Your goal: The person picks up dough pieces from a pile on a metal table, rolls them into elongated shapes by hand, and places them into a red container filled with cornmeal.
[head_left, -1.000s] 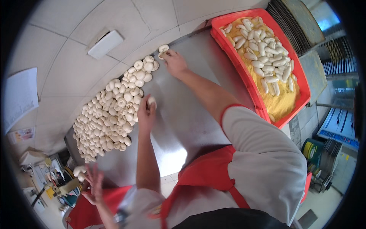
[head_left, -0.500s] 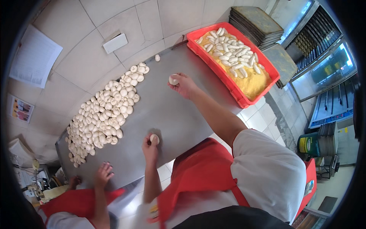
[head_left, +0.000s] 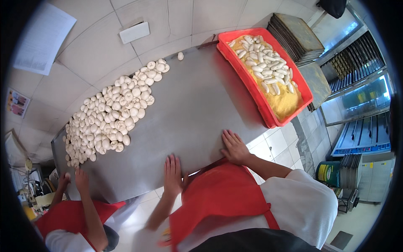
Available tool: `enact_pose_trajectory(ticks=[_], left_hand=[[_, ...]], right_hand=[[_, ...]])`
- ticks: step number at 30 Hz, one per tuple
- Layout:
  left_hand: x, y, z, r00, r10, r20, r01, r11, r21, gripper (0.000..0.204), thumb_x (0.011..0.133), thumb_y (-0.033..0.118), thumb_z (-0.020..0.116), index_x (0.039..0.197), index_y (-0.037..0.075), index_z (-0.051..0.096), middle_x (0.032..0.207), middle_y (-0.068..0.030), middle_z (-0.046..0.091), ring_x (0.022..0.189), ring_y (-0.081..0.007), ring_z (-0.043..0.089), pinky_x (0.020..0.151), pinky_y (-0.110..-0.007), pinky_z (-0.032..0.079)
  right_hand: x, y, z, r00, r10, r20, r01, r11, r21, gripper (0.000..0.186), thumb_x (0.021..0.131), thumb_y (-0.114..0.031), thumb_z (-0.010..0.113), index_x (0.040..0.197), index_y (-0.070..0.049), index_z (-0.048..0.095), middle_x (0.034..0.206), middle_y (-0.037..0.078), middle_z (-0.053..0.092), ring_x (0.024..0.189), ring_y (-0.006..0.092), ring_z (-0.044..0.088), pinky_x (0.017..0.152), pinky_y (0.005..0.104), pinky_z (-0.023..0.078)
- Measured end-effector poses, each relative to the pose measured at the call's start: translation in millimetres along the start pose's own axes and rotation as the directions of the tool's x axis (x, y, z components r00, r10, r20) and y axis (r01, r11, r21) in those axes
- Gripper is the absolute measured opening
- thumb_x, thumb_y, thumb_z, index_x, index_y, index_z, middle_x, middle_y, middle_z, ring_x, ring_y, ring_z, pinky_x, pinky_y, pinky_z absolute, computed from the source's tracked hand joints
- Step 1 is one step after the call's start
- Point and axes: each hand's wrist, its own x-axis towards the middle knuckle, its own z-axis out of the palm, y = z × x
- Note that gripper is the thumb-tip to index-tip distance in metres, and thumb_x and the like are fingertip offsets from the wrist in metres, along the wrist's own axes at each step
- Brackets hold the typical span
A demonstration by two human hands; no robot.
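My left hand (head_left: 172, 174) lies flat near the front edge of the grey metal table (head_left: 184, 113), fingers together and stretched out. Farther right, my right hand (head_left: 236, 147) also rests palm down near that edge, fingers extended and slightly spread. Neither hand visibly grips anything; whatever may be under the palms is hidden. A large heap of pale round dough balls (head_left: 109, 113) covers the back left of the table, and a single dough ball (head_left: 180, 56) sits apart by the wall. In a red plastic tray (head_left: 269, 119) at the right, white elongated dough pieces (head_left: 268, 63) lie on yellow crumbs (head_left: 285, 105).
At the lower left, a co-worker in a red apron (head_left: 79, 216) has a hand (head_left: 81, 179) by the heap's near end. Dark baking sheets (head_left: 294, 35) are stacked beyond the tray. A tiled wall (head_left: 180, 19) borders the table's back; a green bucket (head_left: 328, 173) stands at right.
Both hands, each holding a dough ball before, now lie flat on the table; those balls no longer show. My right hand came down toward the front edge. The co-worker's hands moved to the heap.
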Motion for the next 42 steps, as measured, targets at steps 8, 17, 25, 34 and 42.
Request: enact_pose_trajectory(ticks=[8,17,25,34,42], left_hand=[[252,-43,5,0.998,-0.065,-0.006,0.065,0.973,0.221,0.095,0.101,0.053,0.061,0.169,-0.002,0.024,0.176,-0.0269,0.022,0.164,-0.0456,0.018,0.131,-0.063,0.012],[195,-5,19,0.964,-0.245,-0.107,0.264,0.938,0.223,0.083,0.105,0.047,0.056,0.166,-0.003,0.032,0.173,-0.0286,0.03,0.161,-0.0466,0.026,0.13,-0.059,0.022],[44,31,-7,0.985,-0.142,0.095,0.138,0.989,0.051,0.055,0.094,0.024,0.074,0.142,0.002,0.06,0.152,-0.0224,0.056,0.14,-0.041,0.053,0.114,-0.057,0.042],[203,163,-22,0.955,0.096,-0.281,-0.237,0.818,-0.524,0.058,0.099,0.039,0.075,0.14,-0.002,0.064,0.135,-0.0273,0.067,0.12,-0.0432,0.069,0.1,-0.047,0.057],[329,-6,-56,0.906,-0.325,-0.27,0.255,0.93,-0.265,0.042,0.096,0.022,0.073,0.133,0.003,0.067,0.134,-0.0254,0.065,0.123,-0.0462,0.065,0.104,-0.049,0.054]], right_hand=[[251,56,2,0.999,0.035,0.024,-0.032,0.994,-0.108,0.101,0.102,-0.074,0.044,0.17,-0.001,0.024,0.179,0.019,0.019,0.165,0.0402,0.016,0.132,0.0606,0.015],[192,28,7,0.985,0.168,-0.033,-0.169,0.984,-0.046,0.086,0.108,-0.057,0.046,0.167,0.003,0.029,0.176,0.023,0.025,0.163,0.0417,0.021,0.132,0.0569,0.018],[25,-12,-27,0.962,0.274,-0.019,-0.274,0.961,-0.034,0.059,0.1,-0.038,0.065,0.153,-0.015,0.052,0.156,0.018,0.05,0.146,0.0383,0.046,0.12,0.0554,0.037],[39,-6,-113,0.867,0.384,0.319,-0.128,-0.446,0.886,0.063,0.105,-0.054,0.057,0.143,-0.004,0.054,0.137,0.02,0.064,0.126,0.036,0.063,0.107,0.0562,0.052],[116,110,-122,0.767,0.605,0.213,0.325,-0.652,0.685,0.064,0.109,-0.044,0.059,0.15,0.004,0.048,0.142,0.023,0.062,0.121,0.0318,0.068,0.095,0.0382,0.06]])
